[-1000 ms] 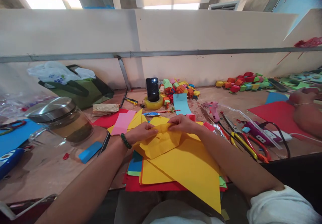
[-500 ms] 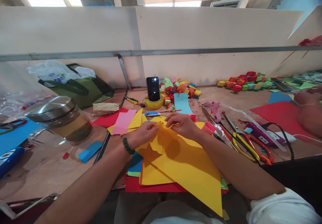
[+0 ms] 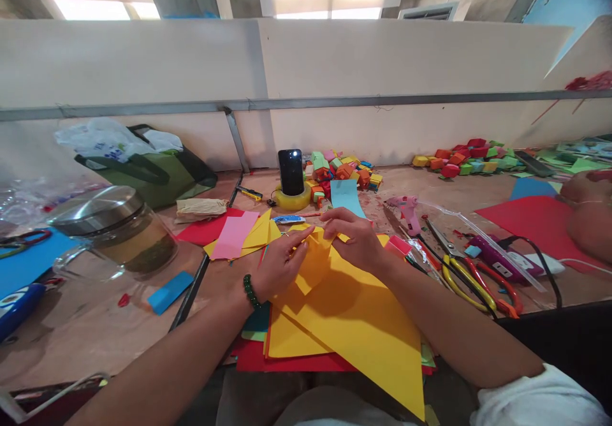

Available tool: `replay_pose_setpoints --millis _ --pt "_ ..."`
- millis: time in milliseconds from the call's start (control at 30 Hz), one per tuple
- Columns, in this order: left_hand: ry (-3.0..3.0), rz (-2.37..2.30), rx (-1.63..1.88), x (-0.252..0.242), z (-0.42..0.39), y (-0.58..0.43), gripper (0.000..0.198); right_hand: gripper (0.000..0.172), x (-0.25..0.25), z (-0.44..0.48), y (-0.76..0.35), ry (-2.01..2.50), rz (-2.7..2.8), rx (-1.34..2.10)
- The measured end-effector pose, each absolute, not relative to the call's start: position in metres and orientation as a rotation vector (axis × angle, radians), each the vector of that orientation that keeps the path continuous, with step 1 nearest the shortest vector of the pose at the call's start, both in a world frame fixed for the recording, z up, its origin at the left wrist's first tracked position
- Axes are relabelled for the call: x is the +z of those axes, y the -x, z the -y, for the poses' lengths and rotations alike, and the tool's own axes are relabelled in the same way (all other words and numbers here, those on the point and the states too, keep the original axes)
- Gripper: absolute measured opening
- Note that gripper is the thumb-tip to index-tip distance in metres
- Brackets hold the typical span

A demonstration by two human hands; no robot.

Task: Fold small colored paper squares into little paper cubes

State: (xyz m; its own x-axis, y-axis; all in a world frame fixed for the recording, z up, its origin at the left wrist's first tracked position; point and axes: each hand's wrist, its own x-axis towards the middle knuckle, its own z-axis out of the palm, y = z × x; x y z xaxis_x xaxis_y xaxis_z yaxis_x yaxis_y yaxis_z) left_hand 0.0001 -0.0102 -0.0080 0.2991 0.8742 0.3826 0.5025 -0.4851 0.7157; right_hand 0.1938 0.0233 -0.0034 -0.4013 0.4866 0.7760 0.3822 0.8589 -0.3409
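Above a stack of coloured sheets, both hands work on a small folded piece of yellow paper (image 3: pixel 314 261). My left hand (image 3: pixel 280 266), with a dark green bead bracelet at the wrist, pinches its left side, forefinger stretched along the upper edge. My right hand (image 3: pixel 356 240) curls round the upper right edge, thumb and fingers closed on it. Part of the fold is hidden behind the fingers. Beneath lies a large yellow sheet (image 3: pixel 368 324), askew over other yellow sheets, with red paper (image 3: pixel 296 362) showing under them.
A phone (image 3: pixel 291 172) stands in a roll of yellow tape (image 3: pixel 292 201) before a heap of small paper blocks (image 3: pixel 344 171). On the right are a pink glue gun (image 3: pixel 408 212) and shears (image 3: pixel 466 270). A glass teapot (image 3: pixel 117 228) stands left. Another person's hand (image 3: pixel 590 222) rests far right.
My left hand has turned and its forefinger now lies along the paper's upper edge. The folded yellow piece has opened out into a rounder shape between the hands.
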Motion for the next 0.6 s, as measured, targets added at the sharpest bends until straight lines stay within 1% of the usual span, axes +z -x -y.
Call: replay_pose_setpoints --millis 100,200,233,300,367,400,467,600 --pt "-2.173 -1.204 1.059 -0.009 0.010 -0.002 0.040 0.022 -0.004 -0.024 -0.193 0.602 2.092 0.165" --pt "-2.215 -1.191 1.039 -0.008 0.011 -0.003 0.034 0.027 -0.005 -0.022 -0.192 0.527 2.182 0.145" --pt "-2.223 -1.193 1.029 -0.007 0.011 -0.003 0.032 0.031 -0.004 -0.022 -0.191 0.501 2.203 0.127" --pt "-2.230 -1.199 1.022 -0.007 0.011 -0.004 0.028 0.047 -0.004 -0.019 -0.190 0.475 2.219 0.104" --pt "-2.212 -1.201 1.043 -0.007 0.011 -0.004 0.026 0.061 -0.005 -0.017 -0.187 0.485 2.205 0.136" --pt "-2.198 -1.205 1.058 -0.008 0.011 -0.005 0.026 0.065 -0.005 -0.016 -0.186 0.498 2.187 0.168" --pt "-2.168 -1.221 1.075 -0.007 0.012 -0.005 0.027 0.069 -0.007 -0.015 -0.184 0.536 2.132 0.233" --pt "-2.116 -1.283 1.054 -0.006 0.013 -0.005 0.028 0.065 -0.010 -0.016 -0.183 0.630 2.011 0.286"
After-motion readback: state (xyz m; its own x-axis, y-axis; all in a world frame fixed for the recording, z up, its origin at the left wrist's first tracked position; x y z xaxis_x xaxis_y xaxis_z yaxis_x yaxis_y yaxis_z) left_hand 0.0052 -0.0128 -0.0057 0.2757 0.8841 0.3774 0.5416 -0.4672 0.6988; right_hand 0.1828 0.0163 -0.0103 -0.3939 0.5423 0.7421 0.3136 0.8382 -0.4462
